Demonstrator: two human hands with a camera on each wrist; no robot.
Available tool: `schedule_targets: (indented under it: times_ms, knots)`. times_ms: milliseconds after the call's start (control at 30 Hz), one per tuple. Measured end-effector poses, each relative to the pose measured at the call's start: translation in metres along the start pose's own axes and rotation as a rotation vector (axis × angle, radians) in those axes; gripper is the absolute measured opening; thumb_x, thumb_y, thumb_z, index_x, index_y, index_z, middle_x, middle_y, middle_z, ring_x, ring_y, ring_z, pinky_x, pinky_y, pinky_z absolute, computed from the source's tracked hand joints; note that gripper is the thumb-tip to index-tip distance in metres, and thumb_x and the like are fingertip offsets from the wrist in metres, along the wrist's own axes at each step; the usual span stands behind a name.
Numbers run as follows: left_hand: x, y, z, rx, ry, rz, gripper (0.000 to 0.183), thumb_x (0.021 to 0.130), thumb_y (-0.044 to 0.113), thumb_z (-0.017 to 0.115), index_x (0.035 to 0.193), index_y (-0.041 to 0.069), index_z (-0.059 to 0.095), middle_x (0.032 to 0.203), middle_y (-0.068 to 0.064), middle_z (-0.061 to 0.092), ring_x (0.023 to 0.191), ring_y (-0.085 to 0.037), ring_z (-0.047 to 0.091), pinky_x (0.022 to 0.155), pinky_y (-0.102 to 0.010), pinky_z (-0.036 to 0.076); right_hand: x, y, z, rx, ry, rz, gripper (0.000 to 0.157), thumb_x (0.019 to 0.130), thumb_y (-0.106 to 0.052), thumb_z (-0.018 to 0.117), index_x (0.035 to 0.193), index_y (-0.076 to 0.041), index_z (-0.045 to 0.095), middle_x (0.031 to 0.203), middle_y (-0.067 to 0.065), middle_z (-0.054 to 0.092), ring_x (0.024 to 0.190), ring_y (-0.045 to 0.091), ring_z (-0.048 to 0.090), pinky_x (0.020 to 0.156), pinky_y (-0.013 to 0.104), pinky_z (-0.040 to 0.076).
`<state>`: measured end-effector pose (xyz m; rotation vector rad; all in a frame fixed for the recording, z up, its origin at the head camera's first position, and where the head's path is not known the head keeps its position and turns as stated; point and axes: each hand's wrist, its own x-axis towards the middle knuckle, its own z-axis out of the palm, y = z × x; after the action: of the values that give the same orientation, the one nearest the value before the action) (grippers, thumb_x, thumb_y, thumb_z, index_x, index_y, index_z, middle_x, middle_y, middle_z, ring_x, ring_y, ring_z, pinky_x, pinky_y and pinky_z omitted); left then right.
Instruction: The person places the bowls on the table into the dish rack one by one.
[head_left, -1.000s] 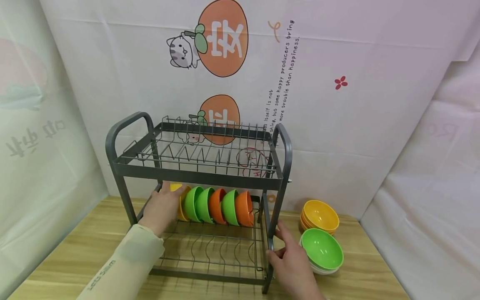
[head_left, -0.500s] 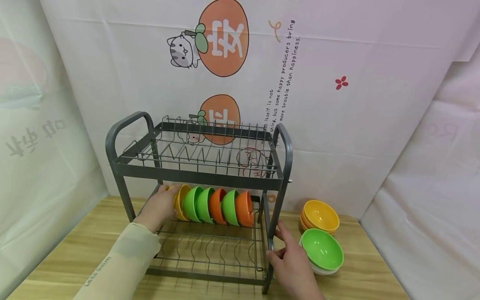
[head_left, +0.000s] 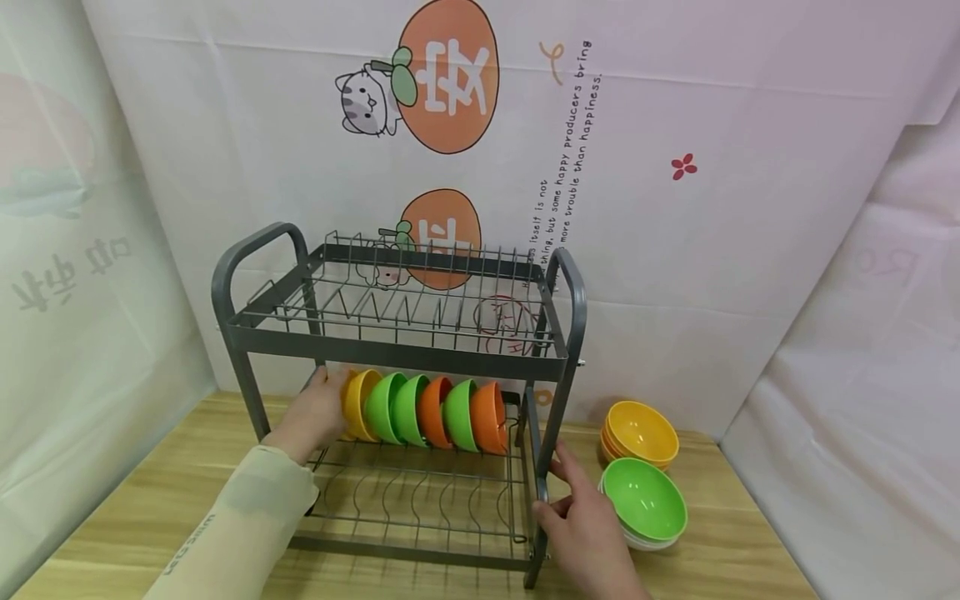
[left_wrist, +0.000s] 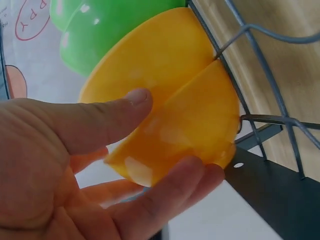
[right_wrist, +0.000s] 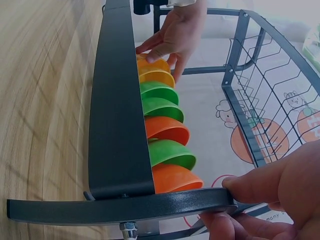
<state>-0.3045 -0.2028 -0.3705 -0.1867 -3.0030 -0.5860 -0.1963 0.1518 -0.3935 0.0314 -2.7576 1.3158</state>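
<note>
Left hand point(head_left: 311, 414), half-curled, is pinching the end yellow bowl point(left_wrist: 197, 117), now sitting lower against its yellow neighbour point(head_left: 363, 407), apparently filling the lower tier's point(head_left: 405, 553) far-left corner, while right hand point(head_left: 588, 529) is gripping the rack point(head_left: 397, 352) by its right side.

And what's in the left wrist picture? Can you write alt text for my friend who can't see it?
A left hand holds a yellow bowl between its thumb and fingers, with the bowl tipped on its side in a dark wire rack. A second yellow bowl is right beside it, with green bowls beyond.
</note>
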Motion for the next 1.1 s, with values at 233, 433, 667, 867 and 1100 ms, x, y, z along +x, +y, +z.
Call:
schedule_targets:
  times_ms: [233,433,667,867,1100]
  knots:
    - [-0.002,0.007,-0.007,0.003,-0.032,-0.038,0.074,0.087,-0.007,0.058,0.153,-0.008,0.025,0.151,-0.041,0.019,0.13,-0.058,0.033,0.1,-0.063,0.038,0.001,0.0,0.0,-0.007,0.004,0.012,0.08,0.088,-0.009,0.075,0.156,-0.014,0.032,0.139,0.015,0.056,0.073,0.011,0.06,0.06,0.031,0.051]
    - [-0.005,0.011,-0.009,0.001,-0.015,-0.037,0.075,0.085,-0.007,0.059,0.153,-0.007,0.027,0.15,-0.041,0.021,0.131,-0.058,0.033,0.098,-0.062,0.04,0.001,0.0,-0.001,0.0,0.005,0.012,0.08,0.088,-0.009,0.075,0.156,-0.015,0.032,0.139,0.015,0.056,0.074,0.012,0.06,0.061,0.031,0.051]
    - [-0.027,0.037,-0.012,-0.005,0.021,-0.11,0.074,0.089,0.002,0.059,0.155,-0.002,0.026,0.145,-0.048,0.02,0.091,-0.052,0.06,0.068,-0.055,0.053,0.0,0.001,0.0,0.019,0.003,-0.013,0.08,0.088,-0.008,0.075,0.156,-0.015,0.033,0.138,0.017,0.057,0.073,0.011,0.061,0.061,0.031,0.052]
    - [-0.049,0.08,-0.009,-0.022,-0.041,-0.035,0.078,0.094,0.026,0.069,0.155,0.001,0.029,0.142,-0.036,0.04,0.113,-0.05,0.053,0.086,-0.059,0.049,-0.001,0.001,0.0,0.02,0.005,-0.013,0.08,0.087,-0.008,0.075,0.156,-0.014,0.034,0.137,0.017,0.058,0.072,0.012,0.061,0.06,0.032,0.052]
    - [-0.061,0.124,0.028,-0.367,-0.262,0.205,0.088,0.088,0.045,0.073,0.16,0.022,0.026,0.156,-0.011,0.036,0.138,-0.035,0.037,0.109,-0.058,0.03,0.001,0.001,-0.002,0.036,-0.005,0.016,0.08,0.087,-0.008,0.076,0.156,-0.013,0.035,0.137,0.019,0.058,0.074,0.012,0.063,0.062,0.032,0.053]
